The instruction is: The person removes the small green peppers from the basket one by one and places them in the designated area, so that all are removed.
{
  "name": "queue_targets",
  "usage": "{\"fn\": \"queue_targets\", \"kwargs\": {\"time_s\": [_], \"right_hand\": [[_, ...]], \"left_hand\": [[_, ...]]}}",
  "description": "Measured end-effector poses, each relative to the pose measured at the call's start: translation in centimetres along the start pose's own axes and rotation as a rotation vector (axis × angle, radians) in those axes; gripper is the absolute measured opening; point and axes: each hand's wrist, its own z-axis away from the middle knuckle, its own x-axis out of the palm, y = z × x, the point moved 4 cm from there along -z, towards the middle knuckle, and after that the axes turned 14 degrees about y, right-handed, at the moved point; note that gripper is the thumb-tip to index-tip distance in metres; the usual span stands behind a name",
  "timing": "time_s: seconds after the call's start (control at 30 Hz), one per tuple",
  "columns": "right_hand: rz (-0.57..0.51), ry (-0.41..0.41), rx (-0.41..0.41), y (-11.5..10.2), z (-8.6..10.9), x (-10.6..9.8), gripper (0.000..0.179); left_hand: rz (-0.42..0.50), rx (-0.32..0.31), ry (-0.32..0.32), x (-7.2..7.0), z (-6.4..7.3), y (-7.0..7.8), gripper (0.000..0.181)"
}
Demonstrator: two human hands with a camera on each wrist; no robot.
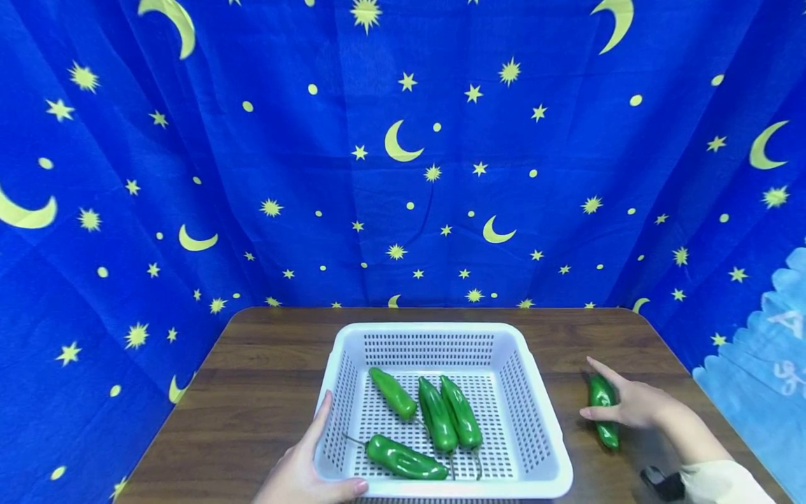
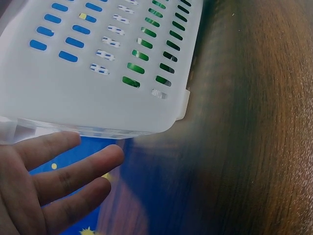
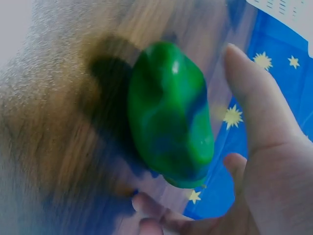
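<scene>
A white perforated plastic basket (image 1: 535,483) stands on the table with several green peppers inside, among them one lying across the front (image 1: 406,458) and one at the upper left (image 1: 393,394). My left hand (image 1: 305,462) is at the basket's front left corner, thumb at the front rim and index finger along the left side. Its other fingers (image 2: 73,178) extend straight beside the rim in the left wrist view. To the right of the basket, my right hand (image 1: 639,404) reaches over another green pepper (image 3: 168,115), thumb and fingers spread around it. In the right wrist view a gap separates thumb and pepper.
The brown wooden table (image 1: 252,392) extends on both sides of the basket. A blue curtain with yellow moons and stars (image 1: 403,189) hangs behind and at the sides. A light blue cloth (image 1: 755,371) hangs at the right. A black strap (image 1: 664,483) is by the right wrist.
</scene>
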Motion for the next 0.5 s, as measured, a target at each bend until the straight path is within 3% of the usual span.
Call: {"fn": "queue_targets", "kwargs": {"time_s": [0.27,0.5], "right_hand": [[0.006,0.124,0.009,0.3,0.0,-1.9,0.106],[-0.036,0.205,-0.021,-1.1,-0.5,-4.1,0.101]], "left_hand": [[0.034,0.001,-0.015,0.1,-0.1,0.1,0.129],[0.009,0.029,0.0,0.0,-0.1,-0.1,0.129]]}}
